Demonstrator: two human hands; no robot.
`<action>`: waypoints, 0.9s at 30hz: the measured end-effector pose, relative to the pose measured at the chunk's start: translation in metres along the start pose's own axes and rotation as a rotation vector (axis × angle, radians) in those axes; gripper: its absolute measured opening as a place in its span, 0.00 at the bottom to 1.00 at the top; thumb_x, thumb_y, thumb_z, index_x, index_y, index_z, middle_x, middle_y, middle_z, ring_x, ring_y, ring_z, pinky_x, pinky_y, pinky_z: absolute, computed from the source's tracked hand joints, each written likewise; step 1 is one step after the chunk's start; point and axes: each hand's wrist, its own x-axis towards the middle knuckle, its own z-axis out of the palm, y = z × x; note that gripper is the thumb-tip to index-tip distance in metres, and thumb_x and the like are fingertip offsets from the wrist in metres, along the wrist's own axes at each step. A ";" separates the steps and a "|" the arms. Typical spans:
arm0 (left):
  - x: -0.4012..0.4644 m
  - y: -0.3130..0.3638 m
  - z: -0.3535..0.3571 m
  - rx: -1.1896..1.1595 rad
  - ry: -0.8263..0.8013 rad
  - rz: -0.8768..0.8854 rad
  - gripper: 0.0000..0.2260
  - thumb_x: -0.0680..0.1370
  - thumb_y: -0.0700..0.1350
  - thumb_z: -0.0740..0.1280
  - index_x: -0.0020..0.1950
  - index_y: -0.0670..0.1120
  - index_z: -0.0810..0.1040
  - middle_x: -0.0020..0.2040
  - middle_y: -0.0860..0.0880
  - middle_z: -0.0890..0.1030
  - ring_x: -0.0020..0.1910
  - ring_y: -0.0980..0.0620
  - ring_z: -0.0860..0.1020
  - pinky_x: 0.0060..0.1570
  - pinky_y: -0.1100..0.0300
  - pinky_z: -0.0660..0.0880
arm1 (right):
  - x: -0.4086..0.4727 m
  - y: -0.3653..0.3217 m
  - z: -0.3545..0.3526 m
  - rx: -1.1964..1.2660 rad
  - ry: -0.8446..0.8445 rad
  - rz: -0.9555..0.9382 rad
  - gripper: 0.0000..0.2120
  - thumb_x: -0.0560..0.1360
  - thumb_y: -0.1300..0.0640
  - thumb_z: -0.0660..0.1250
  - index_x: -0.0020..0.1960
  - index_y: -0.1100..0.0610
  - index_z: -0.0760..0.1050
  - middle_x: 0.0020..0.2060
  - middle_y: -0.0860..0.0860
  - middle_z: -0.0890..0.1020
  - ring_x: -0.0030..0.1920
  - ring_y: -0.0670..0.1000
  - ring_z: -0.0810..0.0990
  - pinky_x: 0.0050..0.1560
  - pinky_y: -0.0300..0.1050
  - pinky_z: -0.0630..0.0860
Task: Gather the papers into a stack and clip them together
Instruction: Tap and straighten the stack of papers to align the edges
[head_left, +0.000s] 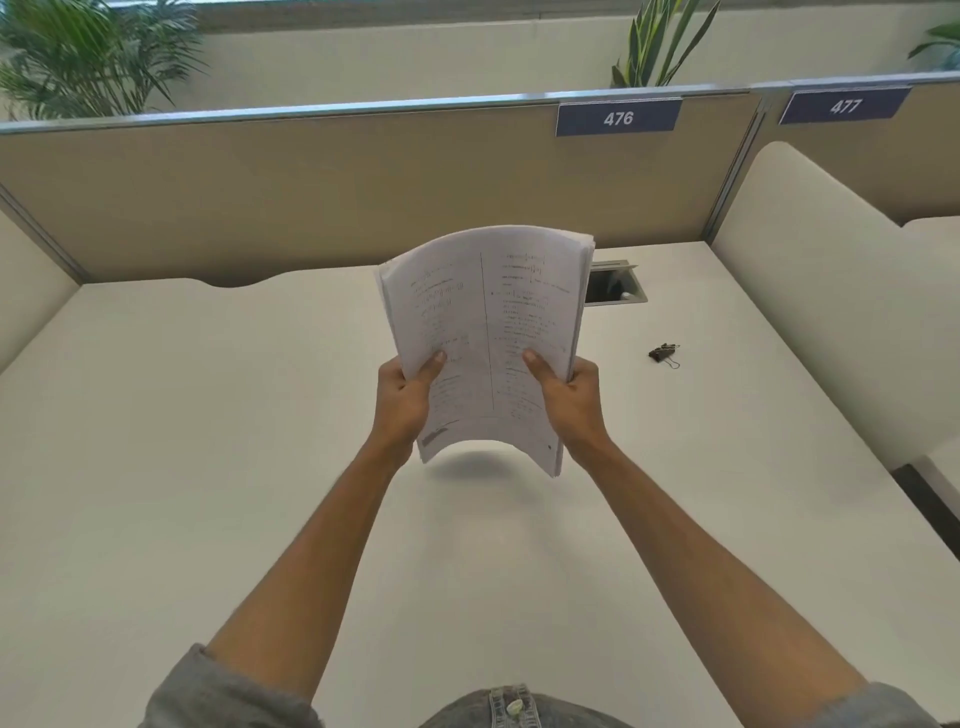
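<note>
Thick white printed paper stack (483, 332) held upright above pale desk (208, 415), bottom edge off surface. Left hand (402, 400), right hand (569, 400) each pinch a side edge, thumbs on front. Likely squaring step: loosen pinch, tap bottom edge on desk till edges flush. Small black binder clip (663, 354) lies on desk right of stack, apart.

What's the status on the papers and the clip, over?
Left hand and right hand both grip the paper stack, held above the desk. Binder clip untouched on desk, right of stack. Nothing in the way.
</note>
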 end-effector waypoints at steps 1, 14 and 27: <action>-0.001 -0.002 0.000 -0.003 0.001 -0.001 0.08 0.80 0.43 0.66 0.47 0.54 0.82 0.41 0.57 0.85 0.42 0.51 0.83 0.45 0.48 0.82 | -0.001 0.002 0.000 -0.005 0.001 -0.007 0.11 0.79 0.57 0.68 0.55 0.65 0.81 0.48 0.60 0.84 0.45 0.58 0.82 0.36 0.35 0.79; 0.000 0.028 -0.001 -0.039 -0.060 0.087 0.06 0.77 0.49 0.69 0.43 0.57 0.85 0.40 0.53 0.85 0.40 0.51 0.83 0.41 0.52 0.81 | -0.004 -0.016 -0.011 -0.005 0.013 -0.072 0.08 0.76 0.55 0.71 0.54 0.55 0.81 0.41 0.49 0.84 0.40 0.46 0.83 0.36 0.36 0.79; -0.002 0.015 0.001 -0.076 -0.024 -0.076 0.05 0.79 0.49 0.68 0.48 0.52 0.83 0.43 0.50 0.86 0.40 0.47 0.85 0.38 0.54 0.81 | -0.014 0.029 -0.018 -0.131 0.030 -0.011 0.12 0.75 0.53 0.72 0.46 0.63 0.84 0.42 0.58 0.86 0.42 0.56 0.85 0.38 0.44 0.82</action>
